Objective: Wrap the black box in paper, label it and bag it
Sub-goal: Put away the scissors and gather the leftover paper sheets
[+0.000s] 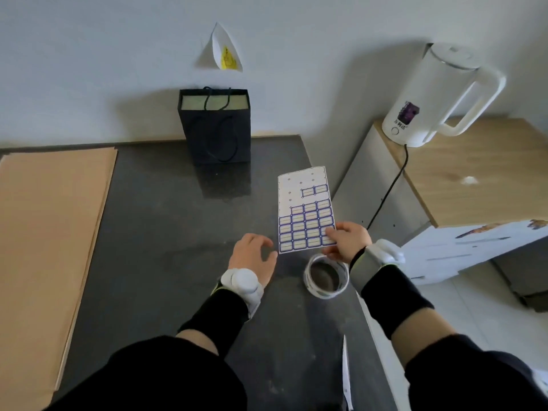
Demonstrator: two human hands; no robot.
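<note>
Pinching the sticker sheet (305, 212), the right hand (348, 241) fingers hold it up; the left hand (252, 256) fingers hang loose just beside.

Left side of the dark grey polished tabletop (166, 221) was found covered front to back by a flat stack of tan kraft paper sheets (50, 247). An upright black paper gift bag with cord handles (216, 134) was noted at the back edge against the wall, mouth open upward. A broad bare strip was observed through the middle. Near the right front edge, a white ring-shaped tape roll (326, 294) lay flat. Above and just behind it, passage was blocked by a white sheet of blue-bordered labels (305, 215), pinched in the right hand (348, 241), with the left hand (252, 259) just beside its lower corner. Beyond the right edge, a white plastic kettle (427, 96) stood on a light wooden cabinet (474, 173).
</note>
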